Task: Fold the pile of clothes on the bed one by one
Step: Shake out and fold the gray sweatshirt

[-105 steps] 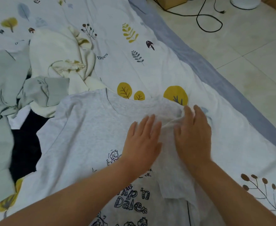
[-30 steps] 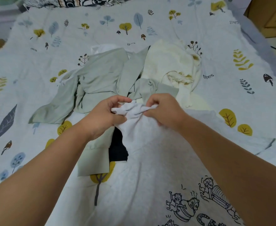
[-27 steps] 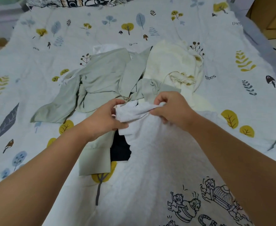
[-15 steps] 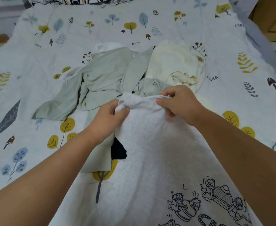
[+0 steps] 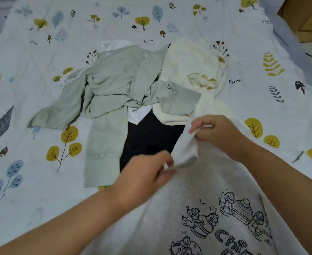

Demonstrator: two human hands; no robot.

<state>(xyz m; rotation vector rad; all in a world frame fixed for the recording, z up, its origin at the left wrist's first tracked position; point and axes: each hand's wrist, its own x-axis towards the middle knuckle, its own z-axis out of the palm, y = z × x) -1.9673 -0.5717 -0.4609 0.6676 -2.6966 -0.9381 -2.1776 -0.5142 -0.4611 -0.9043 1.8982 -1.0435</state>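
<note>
A light grey T-shirt (image 5: 197, 196) with black cartoon print lies spread on the bed in front of me. Its left sleeve (image 5: 185, 150) is lifted off the bed. My right hand (image 5: 217, 133) pinches the sleeve's upper end. My left hand (image 5: 147, 172), blurred, grips the sleeve's lower edge. Beyond my hands lies the pile: a sage-green garment (image 5: 114, 89), a cream garment (image 5: 192, 67), a black one (image 5: 149, 137) and a bit of white cloth (image 5: 138, 115).
The bed sheet (image 5: 31, 181) is pale with printed leaves and trees. The bed's right edge runs along a grey border (image 5: 280, 34), with a wooden cabinet (image 5: 308, 19) and floor beyond it.
My hands have come toward me and apart, carrying the sleeve off the pile; the left hand dropped lower. The black garment underneath now shows.
</note>
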